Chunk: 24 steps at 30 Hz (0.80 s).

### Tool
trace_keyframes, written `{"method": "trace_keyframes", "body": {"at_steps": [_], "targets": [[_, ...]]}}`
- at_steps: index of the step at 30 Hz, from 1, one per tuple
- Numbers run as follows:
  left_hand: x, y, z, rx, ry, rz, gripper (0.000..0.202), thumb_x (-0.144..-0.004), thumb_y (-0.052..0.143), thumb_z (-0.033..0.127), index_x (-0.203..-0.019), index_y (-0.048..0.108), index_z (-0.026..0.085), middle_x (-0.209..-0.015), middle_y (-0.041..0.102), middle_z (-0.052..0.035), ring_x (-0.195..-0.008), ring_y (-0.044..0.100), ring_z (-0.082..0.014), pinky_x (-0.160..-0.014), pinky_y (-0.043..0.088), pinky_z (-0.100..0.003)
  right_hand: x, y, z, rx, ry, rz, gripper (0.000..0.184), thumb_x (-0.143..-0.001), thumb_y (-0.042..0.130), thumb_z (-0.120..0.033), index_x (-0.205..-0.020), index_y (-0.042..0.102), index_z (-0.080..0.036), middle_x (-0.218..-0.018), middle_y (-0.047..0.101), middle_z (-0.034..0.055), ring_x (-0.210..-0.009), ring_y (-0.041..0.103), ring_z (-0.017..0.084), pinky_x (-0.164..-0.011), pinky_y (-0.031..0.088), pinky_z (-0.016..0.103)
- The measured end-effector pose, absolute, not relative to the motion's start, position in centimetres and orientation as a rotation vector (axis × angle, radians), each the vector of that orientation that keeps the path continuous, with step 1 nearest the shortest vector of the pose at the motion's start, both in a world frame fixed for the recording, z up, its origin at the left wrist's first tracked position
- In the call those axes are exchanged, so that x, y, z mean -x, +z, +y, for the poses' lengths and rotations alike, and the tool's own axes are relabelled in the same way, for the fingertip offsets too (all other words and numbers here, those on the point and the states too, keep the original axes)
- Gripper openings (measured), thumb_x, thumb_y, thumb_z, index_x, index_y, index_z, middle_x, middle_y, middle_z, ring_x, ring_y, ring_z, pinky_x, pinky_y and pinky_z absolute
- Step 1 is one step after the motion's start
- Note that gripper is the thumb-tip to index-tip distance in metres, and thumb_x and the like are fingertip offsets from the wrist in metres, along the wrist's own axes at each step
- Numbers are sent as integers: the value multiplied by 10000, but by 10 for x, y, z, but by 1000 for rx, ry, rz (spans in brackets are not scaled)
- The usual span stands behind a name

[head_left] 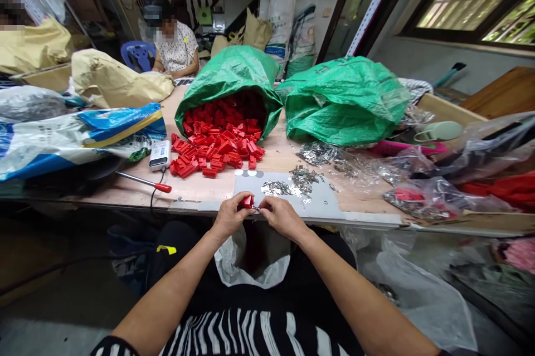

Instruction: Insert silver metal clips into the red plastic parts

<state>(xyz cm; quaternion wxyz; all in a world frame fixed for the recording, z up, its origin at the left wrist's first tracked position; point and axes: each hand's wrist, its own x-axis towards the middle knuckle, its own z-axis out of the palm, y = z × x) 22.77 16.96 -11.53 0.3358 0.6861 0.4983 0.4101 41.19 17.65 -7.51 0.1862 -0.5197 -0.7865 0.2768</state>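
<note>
Between the fingers of my left hand is a small red plastic piece. My right hand pinches a small metal part against the red piece's right side; its exact kind is too small to make out. Both hands are over the table's front edge, above an open white bag on my lap. Just beyond them, small flat metal parts lie scattered on a grey sheet. Many more red plastic pieces spill from a green woven sack.
A second green sack stands at the back right, near plastic bags of metal parts. To the left are a white power bank with a cable and a red-tipped lever. Another person sits across the table.
</note>
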Motion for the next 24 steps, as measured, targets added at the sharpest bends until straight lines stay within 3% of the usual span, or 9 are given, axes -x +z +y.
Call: {"method": "trace_keyframes", "body": {"at_steps": [11,24], "targets": [[-225,-119,171,-1786,1036,1255,363,-768,668,280,-1118,597,217,-1049,647,-13,-922,595,-153,-863,436,-257,-414,-76,180,1451,927,-2169,90,-816,525,-216,-791,591,-159,-783,620,20,-628,528,110,-616,362,219],[-229,-117,171,-1799,1027,1332,310,-762,676,265,-1058,605,208,-952,650,-5,-843,586,-147,-794,435,-241,-407,-77,184,1445,862,-2213,69,-780,529,-146,-779,597,-152,-814,626,32,-751,532,132,-669,348,231]]}}
